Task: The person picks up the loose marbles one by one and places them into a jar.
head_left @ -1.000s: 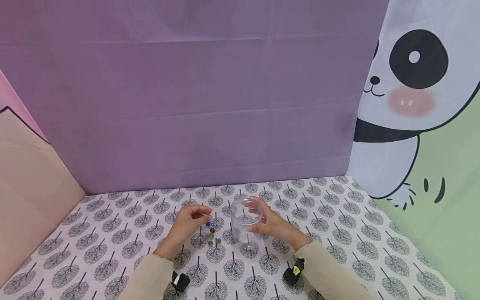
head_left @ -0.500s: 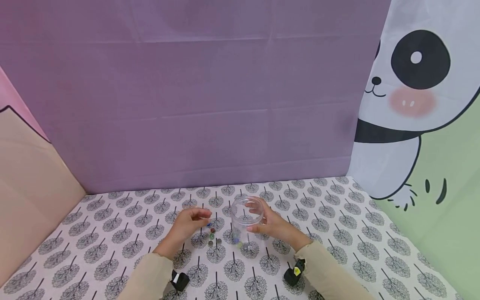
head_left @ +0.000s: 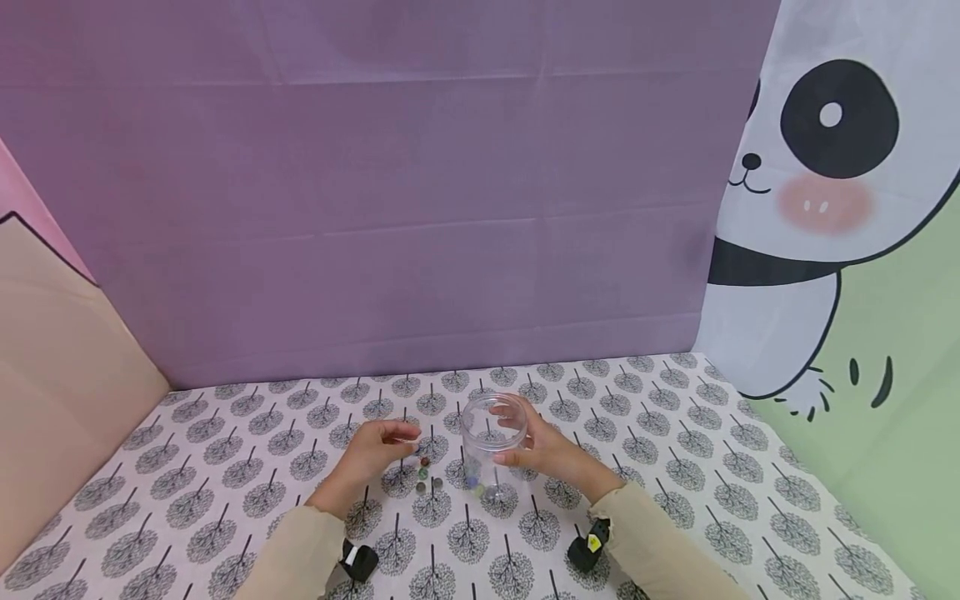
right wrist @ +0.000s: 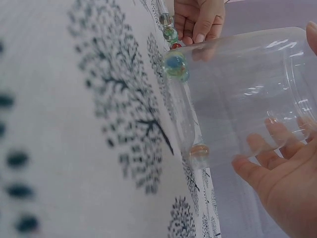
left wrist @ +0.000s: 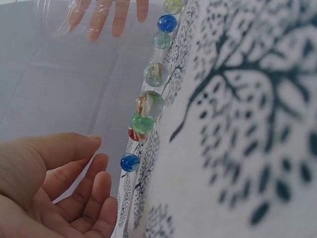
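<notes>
My left hand (head_left: 369,457) hovers low over the cloth with thumb and fingers parted and nothing between them. Just beyond its fingertips lies a blue marble (left wrist: 130,162), mostly hidden by the thumb in the head view. Nearby on the cloth are a red marble (head_left: 425,461), a green marble (head_left: 423,473) and clear swirled ones (head_left: 438,482). A clear jar (right wrist: 237,74) stands upright and lidless to the right, my right hand (head_left: 553,452) curled round its far right side. Inside, at the bottom, are a blue marble (head_left: 472,482), a yellow-green marble (head_left: 478,492) and an orange-swirled one (right wrist: 199,150).
A white cloth (head_left: 645,542) with black tree prints covers the table. Behind it hangs a purple backdrop (head_left: 390,208). A panda-printed sheet (head_left: 780,325) borders the right side and a beige panel (head_left: 67,375) the left.
My left hand has lowered slightly and drawn back a little over the blue marble, covering it in the head view. The right hand and jar have stayed in place.
</notes>
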`<state>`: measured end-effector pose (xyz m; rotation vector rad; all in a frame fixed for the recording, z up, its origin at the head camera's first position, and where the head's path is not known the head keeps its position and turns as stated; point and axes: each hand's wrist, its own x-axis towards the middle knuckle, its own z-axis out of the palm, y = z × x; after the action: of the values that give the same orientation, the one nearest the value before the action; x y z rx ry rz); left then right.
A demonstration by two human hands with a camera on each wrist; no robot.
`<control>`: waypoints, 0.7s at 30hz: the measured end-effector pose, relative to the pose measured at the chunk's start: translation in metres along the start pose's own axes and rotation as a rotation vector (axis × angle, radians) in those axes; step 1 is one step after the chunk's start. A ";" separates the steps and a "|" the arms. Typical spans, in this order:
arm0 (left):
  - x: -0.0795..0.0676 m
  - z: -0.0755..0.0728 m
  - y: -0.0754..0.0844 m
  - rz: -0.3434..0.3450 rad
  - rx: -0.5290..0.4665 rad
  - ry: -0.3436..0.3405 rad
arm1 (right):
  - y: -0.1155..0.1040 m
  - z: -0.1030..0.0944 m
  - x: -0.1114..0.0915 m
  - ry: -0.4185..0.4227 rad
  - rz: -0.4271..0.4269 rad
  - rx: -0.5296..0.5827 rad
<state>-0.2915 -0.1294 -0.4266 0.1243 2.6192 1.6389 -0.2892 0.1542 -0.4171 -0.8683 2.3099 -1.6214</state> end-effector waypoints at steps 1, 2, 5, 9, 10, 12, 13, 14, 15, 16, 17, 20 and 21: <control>0.000 0.000 0.000 -0.001 0.002 -0.004 | 0.000 0.000 0.000 -0.001 -0.002 -0.002; -0.001 -0.001 -0.001 -0.004 0.006 -0.006 | 0.000 0.000 0.000 0.001 -0.002 -0.005; -0.002 -0.001 -0.001 -0.010 0.021 -0.009 | -0.001 0.001 0.000 0.002 0.001 -0.006; -0.002 0.000 -0.002 -0.014 0.051 -0.009 | -0.003 0.001 -0.001 0.004 0.014 -0.003; -0.001 0.000 -0.002 -0.015 0.057 -0.009 | -0.004 0.000 -0.002 0.007 0.020 -0.002; -0.001 0.001 -0.001 -0.016 0.066 -0.005 | -0.004 0.000 -0.002 0.009 0.024 0.000; -0.001 0.001 -0.001 -0.018 0.071 -0.003 | -0.004 0.000 -0.002 0.010 0.024 0.000; -0.001 0.001 -0.001 -0.020 0.077 -0.002 | -0.004 0.000 -0.002 0.009 0.022 0.002; -0.001 0.002 0.000 -0.025 0.076 -0.002 | -0.003 -0.001 -0.001 0.007 0.014 0.003; -0.001 0.002 0.000 -0.027 0.081 0.001 | -0.002 -0.001 -0.001 0.005 0.008 0.002; -0.001 0.002 0.000 -0.032 0.086 0.002 | -0.002 -0.001 -0.001 0.001 0.002 0.004; -0.002 0.002 0.001 -0.043 0.090 -0.001 | 0.000 0.000 0.000 -0.006 -0.008 0.000; -0.002 0.002 0.001 -0.048 0.088 -0.002 | 0.001 0.000 0.000 -0.007 -0.010 -0.002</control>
<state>-0.2888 -0.1277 -0.4263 0.0651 2.6717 1.5082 -0.2899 0.1541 -0.4178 -0.8860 2.3064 -1.6178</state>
